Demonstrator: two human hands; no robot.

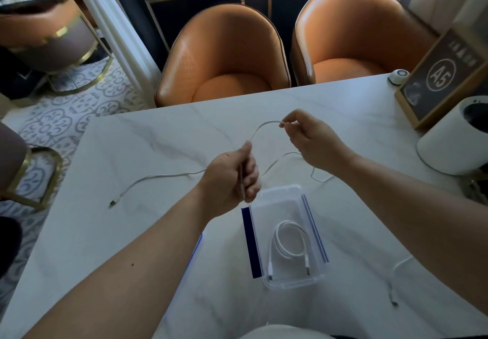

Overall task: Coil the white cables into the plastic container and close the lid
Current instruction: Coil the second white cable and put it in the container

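A clear plastic container (306, 201) with blue clip flaps stands open on the white marble table (132, 233), near the front. One coiled white cable (289, 246) lies inside it. Above the container, my left hand (232, 180) grips one end of a second white cable (260, 127), its plug poking out below my fist. My right hand (314, 140) pinches the same cable farther along, so it arches between my hands. A third white cable (148, 180) lies stretched across the table behind my hands. Another white cable (393, 283) lies at the right front.
Two orange chairs (224, 61) stand at the table's far edge. A white cylinder (454, 143), a framed A5 sign (441, 79) and a small white round object (397, 76) occupy the right side. A blue edge (196, 251) shows under my left forearm.
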